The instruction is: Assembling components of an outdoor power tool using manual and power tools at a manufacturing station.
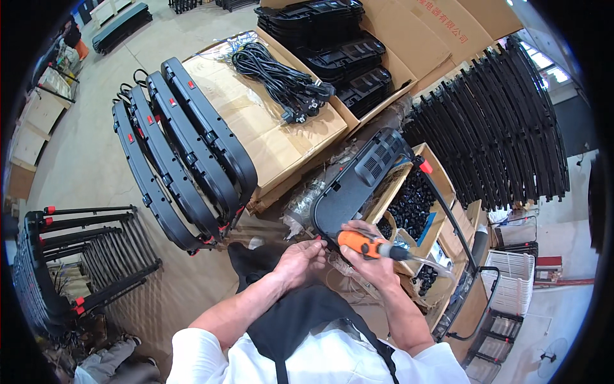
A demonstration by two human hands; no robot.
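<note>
My right hand is wrapped round an orange power screwdriver with a dark rear end. A see-through hose trails from it to the right. The tool's front lies at the lower corner of a black plastic housing with vent slots, which is joined to a thin black tube frame. My left hand is closed in a pinch at the same corner, beside a small red part. What its fingertips hold is too small to tell.
Several curved black frames lean against a carton bearing coiled black power cables. Behind stands a box of black housings. Right of me, a wooden bin holds small black parts; black racks stand beyond.
</note>
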